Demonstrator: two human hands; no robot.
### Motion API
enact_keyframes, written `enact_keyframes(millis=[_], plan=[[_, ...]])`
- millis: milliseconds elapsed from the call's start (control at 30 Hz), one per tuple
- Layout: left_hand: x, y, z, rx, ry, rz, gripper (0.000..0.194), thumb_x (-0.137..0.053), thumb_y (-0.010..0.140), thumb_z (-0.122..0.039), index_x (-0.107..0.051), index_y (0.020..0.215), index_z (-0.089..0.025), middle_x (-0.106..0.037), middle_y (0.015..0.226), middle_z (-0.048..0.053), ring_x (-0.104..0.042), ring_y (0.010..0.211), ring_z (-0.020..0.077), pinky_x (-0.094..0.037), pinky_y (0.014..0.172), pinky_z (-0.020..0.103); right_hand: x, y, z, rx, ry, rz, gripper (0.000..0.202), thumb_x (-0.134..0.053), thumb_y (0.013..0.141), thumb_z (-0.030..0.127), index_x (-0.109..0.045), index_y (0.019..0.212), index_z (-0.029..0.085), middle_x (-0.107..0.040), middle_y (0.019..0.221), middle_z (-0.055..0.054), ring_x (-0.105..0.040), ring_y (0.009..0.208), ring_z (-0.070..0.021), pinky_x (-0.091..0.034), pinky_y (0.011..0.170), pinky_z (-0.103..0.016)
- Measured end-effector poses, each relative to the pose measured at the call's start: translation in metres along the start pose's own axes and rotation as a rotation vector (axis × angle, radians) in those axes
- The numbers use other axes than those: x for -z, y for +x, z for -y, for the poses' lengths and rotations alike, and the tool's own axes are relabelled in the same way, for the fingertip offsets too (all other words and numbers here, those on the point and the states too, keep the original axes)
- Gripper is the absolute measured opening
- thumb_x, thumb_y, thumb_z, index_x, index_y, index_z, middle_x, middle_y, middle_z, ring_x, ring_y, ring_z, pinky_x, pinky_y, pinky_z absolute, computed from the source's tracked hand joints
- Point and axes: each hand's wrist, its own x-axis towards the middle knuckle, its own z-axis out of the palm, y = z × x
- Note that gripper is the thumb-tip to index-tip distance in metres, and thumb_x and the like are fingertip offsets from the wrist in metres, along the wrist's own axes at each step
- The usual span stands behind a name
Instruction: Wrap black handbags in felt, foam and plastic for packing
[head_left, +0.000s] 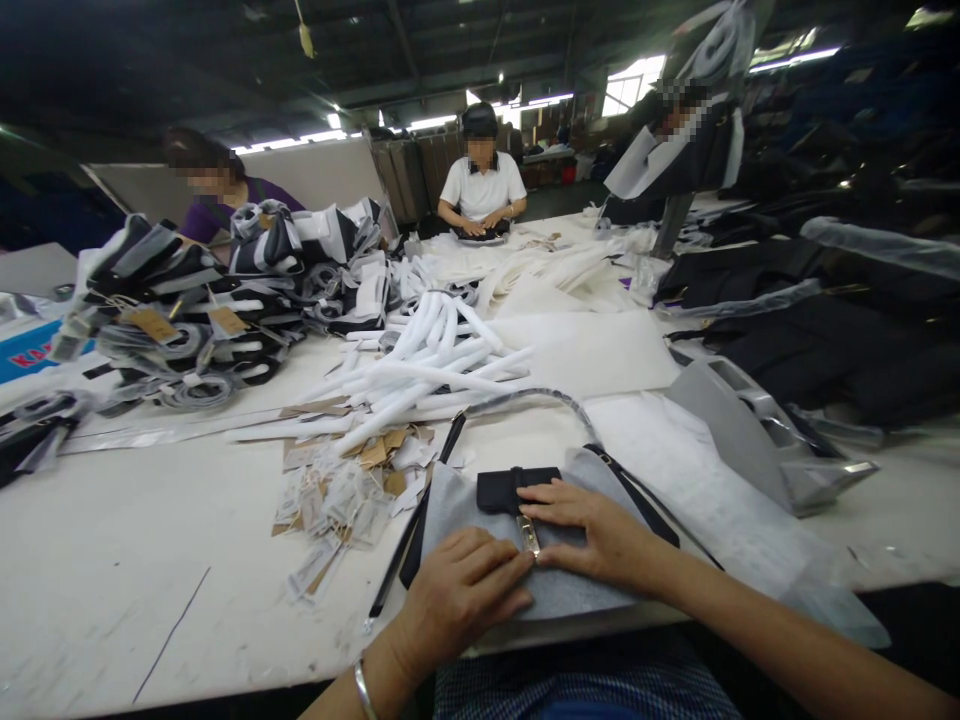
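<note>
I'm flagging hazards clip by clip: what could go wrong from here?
A fingertip might get pinched: both the left hand and right hand have fingers close around the gold clasp.

The grey sheet could crease or shift, since it lies loose-looking under the hands.

The black strap lies close to the heap of tags, so it could catch or scatter some if pulled sideways.

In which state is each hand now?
Left hand: at the shiny gold metal clasp; grip cannot be told.
Right hand: open, touching the flat black rectangular piece.
</note>
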Motion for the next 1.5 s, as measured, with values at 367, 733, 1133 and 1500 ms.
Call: enact_keyframes(millis=[367,733,1133,1500], plan=[[0.001,0.003,0.000,0.023,-0.046,0.045,0.034,-0.064,0.094,-0.029,-0.060,0.126,-0.020,-0.071,0.106,0.005,-0.063,0.092,0.0188,-0.054,0.082,0.035,0.002,0.003,0.001,-0.027,-0.035,0.026,0.049,-0.078,0.083,0.044,-0.069,0.124,0.020,-0.060,0.138,-0.013,-0.056,0.128,-0.0319,-0.031,0.117,-0.055],[0.006,0.011,0.004,0.046,-0.144,0.142,0.028,-0.061,0.095,-0.032,-0.063,0.122,-0.023,-0.072,0.106,0.005,-0.065,0.094,0.0189,-0.052,0.079,0.034,0.003,0.001,-0.004,-0.008,0.019,0.051,0.058,-0.082,0.077,0.046,-0.066,0.128,0.024,-0.058,0.141,-0.011,-0.052,0.130,-0.0315,-0.031,0.117,-0.052],[0.001,0.012,0.000,0.105,-0.108,0.170,0.024,-0.060,0.095,-0.026,-0.060,0.118,-0.020,-0.072,0.109,0.006,-0.065,0.097,0.0207,-0.054,0.083,0.037,-0.001,0.001,-0.008,0.029,0.031,0.062,0.059,-0.084,0.076,0.041,-0.064,0.130,0.025,-0.057,0.143,-0.009,-0.051,0.132,-0.0305,-0.027,0.118,-0.053],[0.017,0.031,-0.002,0.203,-0.144,0.313,0.013,-0.054,0.098,-0.026,-0.065,0.106,-0.024,-0.073,0.098,0.001,-0.068,0.091,0.0167,-0.054,0.079,0.027,-0.015,0.000,-0.008,0.063,-0.029,-0.006,0.054,-0.082,0.079,0.036,-0.066,0.129,0.025,-0.060,0.140,-0.011,-0.054,0.129,-0.0302,-0.032,0.114,-0.051]])
